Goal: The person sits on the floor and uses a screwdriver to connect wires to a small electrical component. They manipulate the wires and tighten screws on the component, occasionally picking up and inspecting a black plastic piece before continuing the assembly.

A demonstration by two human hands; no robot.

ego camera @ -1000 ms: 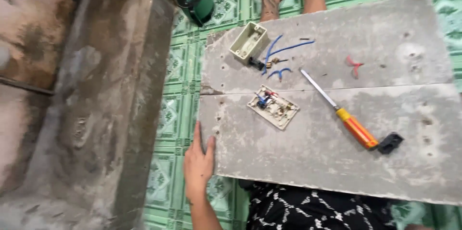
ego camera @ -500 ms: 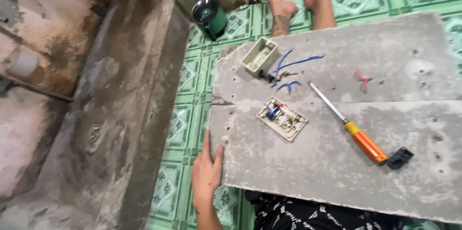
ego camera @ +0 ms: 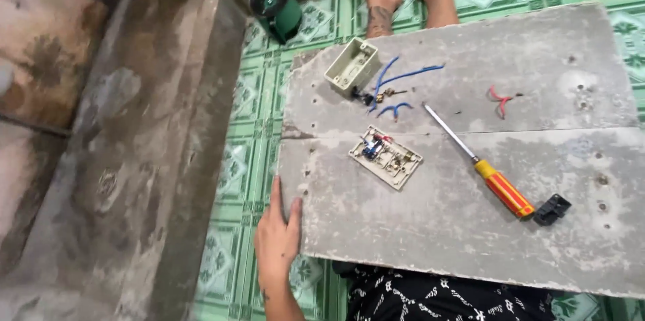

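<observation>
- Left hand [ego camera: 277, 240] lies palm down at the near left corner of the grey cement board [ego camera: 470, 240], fingers together and stretched flat, thumb hooked over the board's left edge.
- Right hand is out of view; its fingers cannot be judged.
- The board sits over the person's lap, above green patterned floor tiles [ego camera: 252, 92]; a concrete step [ego camera: 148, 146] runs along the left, with a strip of tile between.
- Switch plate [ego camera: 385, 157] lies face down, up and right of the fingertips, well apart.
- Orange-handled screwdriver [ego camera: 478, 164] rests right of it; a beige wall box [ego camera: 351, 65] with blue wires [ego camera: 403, 77] lies further off.
</observation>
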